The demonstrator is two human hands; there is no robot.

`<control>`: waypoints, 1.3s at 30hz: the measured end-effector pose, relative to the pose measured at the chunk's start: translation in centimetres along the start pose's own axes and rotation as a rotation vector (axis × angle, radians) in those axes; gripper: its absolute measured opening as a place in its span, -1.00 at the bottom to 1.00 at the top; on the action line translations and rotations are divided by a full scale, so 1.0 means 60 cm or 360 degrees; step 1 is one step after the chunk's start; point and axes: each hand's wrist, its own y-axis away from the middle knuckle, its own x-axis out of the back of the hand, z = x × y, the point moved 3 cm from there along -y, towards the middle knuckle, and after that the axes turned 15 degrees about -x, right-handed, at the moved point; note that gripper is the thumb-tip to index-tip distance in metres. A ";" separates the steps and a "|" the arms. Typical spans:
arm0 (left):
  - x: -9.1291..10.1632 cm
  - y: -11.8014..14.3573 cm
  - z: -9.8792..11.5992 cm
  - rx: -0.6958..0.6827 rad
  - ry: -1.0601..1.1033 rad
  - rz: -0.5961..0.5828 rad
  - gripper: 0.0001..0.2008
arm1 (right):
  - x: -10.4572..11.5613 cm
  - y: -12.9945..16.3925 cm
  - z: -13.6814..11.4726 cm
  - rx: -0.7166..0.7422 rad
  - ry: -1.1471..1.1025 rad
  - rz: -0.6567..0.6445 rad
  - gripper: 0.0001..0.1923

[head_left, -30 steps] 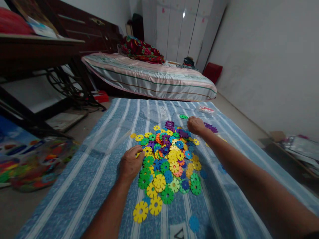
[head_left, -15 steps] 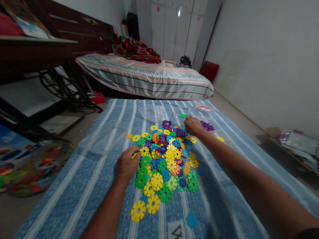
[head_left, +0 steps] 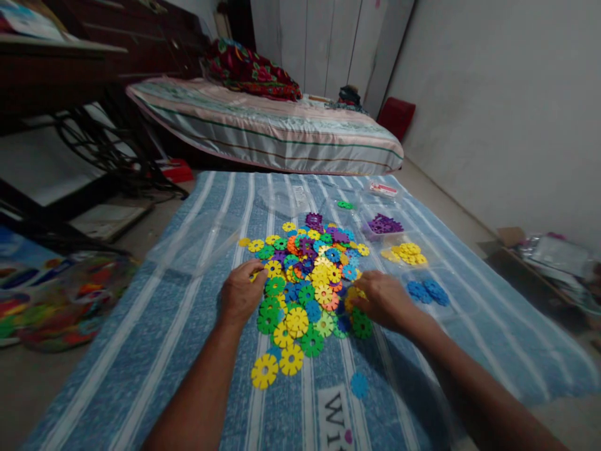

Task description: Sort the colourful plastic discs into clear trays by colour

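Observation:
A heap of flat plastic snowflake discs (head_left: 307, 275) in yellow, green, blue, purple and orange lies on a blue striped mat (head_left: 188, 351). My left hand (head_left: 240, 295) rests at the heap's left edge, its fingers curled on a yellow disc. At the heap's right side my right hand (head_left: 381, 302) presses down with its fingertips on a yellow disc (head_left: 353, 294). To the right lie sorted groups: purple discs (head_left: 384, 223), yellow discs (head_left: 406, 252) and blue discs (head_left: 426, 290). One green disc (head_left: 345, 205) lies apart at the far side.
A striped mattress (head_left: 282, 134) with a red floral bundle (head_left: 248, 69) lies beyond the mat. A dark table frame (head_left: 56, 125) stands at the left, with a bag of coloured pieces (head_left: 70, 300) on the floor. Clear plastic bags (head_left: 197, 247) lie on the mat. A white wall rises on the right.
My right hand has drawn back from the far purple discs to the near right side of the heap. The camera has tilted down. The left hand has stayed in place.

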 end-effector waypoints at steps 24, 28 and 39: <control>0.008 -0.005 0.001 0.0004 -0.0021 0.0014 -0.76 | 0.060 -0.039 0.013 0.0169 -0.0334 0.0158 -0.85; 0.010 -0.004 0.004 -0.0008 -0.0017 0.0026 -0.77 | 0.132 -0.132 0.040 -0.0223 -0.0330 0.0873 -0.78; 0.001 -0.001 -0.002 -0.0010 -0.0023 0.0001 -0.73 | -0.014 -0.064 0.057 -0.0378 -0.0629 0.0620 -0.76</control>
